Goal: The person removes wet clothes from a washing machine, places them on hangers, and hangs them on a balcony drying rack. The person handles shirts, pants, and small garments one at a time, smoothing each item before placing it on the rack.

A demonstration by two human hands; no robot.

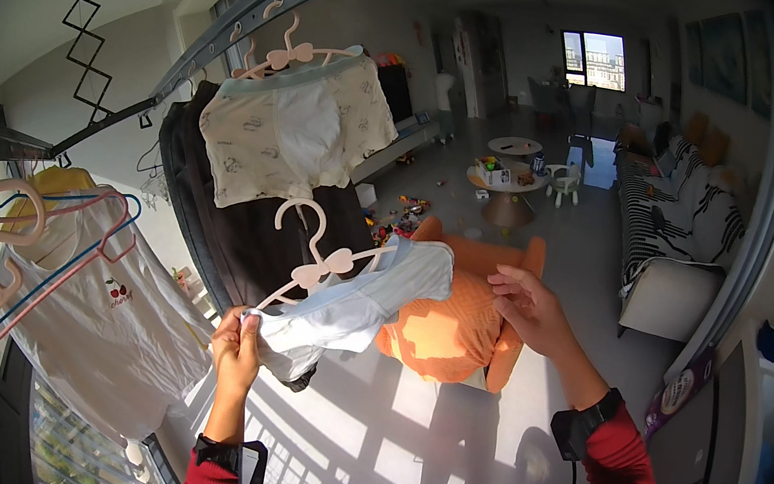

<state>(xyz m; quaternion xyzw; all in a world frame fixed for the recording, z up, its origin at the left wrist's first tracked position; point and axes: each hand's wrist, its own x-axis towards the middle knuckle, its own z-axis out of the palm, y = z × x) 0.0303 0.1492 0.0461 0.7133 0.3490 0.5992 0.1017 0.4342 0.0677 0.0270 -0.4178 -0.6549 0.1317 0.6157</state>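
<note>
My left hand [237, 344] pinches one end of the waistband of white-and-pale-blue underpants [354, 305]. They are stretched over a pink plastic hanger [310, 274] with a bow-shaped middle, and its hook curves up free of the rail. To the right of the garment's far end, my right hand [529, 306] is raised in the air, fingers apart and holding nothing. Beyond hang cream patterned boxer briefs [300, 122] on a similar pink hanger [291, 53], in front of dark garments [234, 248].
A drying rail [265, 6] runs overhead on a scissor-type lift [87, 27]. At left hang a white sleeveless top [113, 343] and several bare hangers [13, 251]. An orange armchair [442, 327] stands ahead, with toys [402, 218] on the floor, a round table [507, 177] and a sofa [668, 287] beyond.
</note>
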